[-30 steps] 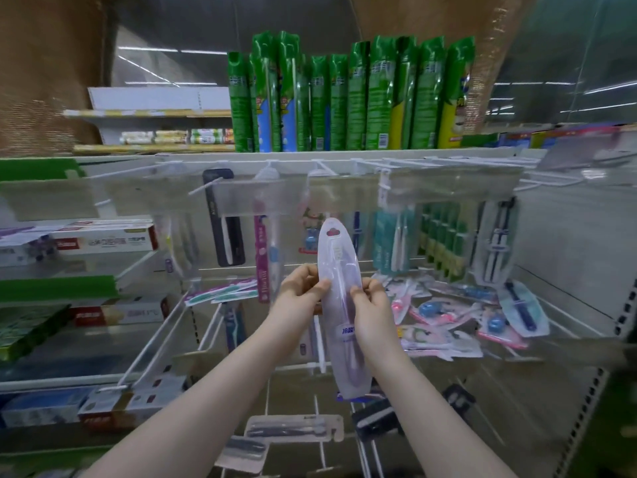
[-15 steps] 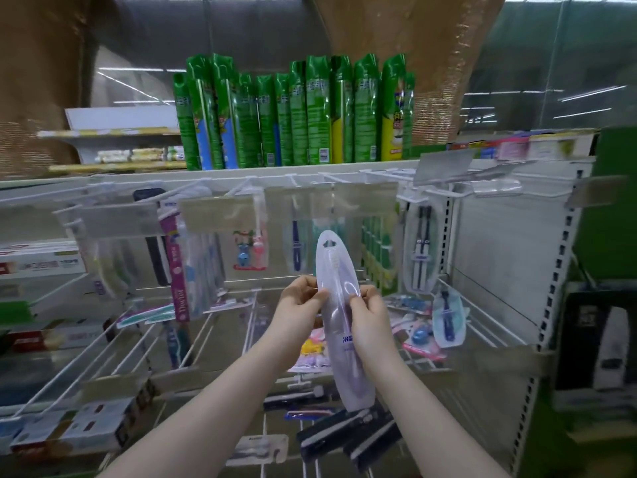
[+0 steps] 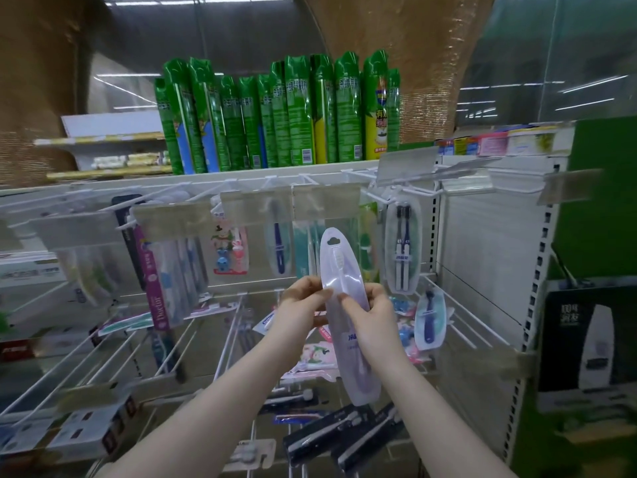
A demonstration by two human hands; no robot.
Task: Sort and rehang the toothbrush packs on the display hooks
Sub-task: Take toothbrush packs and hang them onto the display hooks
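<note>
I hold a long oval lilac toothbrush pack (image 3: 341,270) upright in front of the display, its hang hole at the top. My left hand (image 3: 303,301) pinches its left edge and my right hand (image 3: 374,315) grips its right edge at mid height. Behind it, white wire hooks (image 3: 348,175) run along the top rail with packs hanging: a twin dark-brush pack (image 3: 402,250), a blue-brush pack (image 3: 278,246), a children's pack (image 3: 229,250) and a magenta pack (image 3: 153,288). Another blue-brush pack (image 3: 429,319) hangs lower right.
Long empty hooks (image 3: 103,353) stick out toward me at lower left. Loose packs lie piled below, among them black ones (image 3: 341,436). Green spray cans (image 3: 286,112) stand on the top shelf. Toothpaste boxes (image 3: 31,274) sit at left, a perforated upright (image 3: 537,270) at right.
The view has swung right and slightly down, so the display shifted left. Both hands keep holding the lilac pack, which has tilted a little with its top leaning left.
</note>
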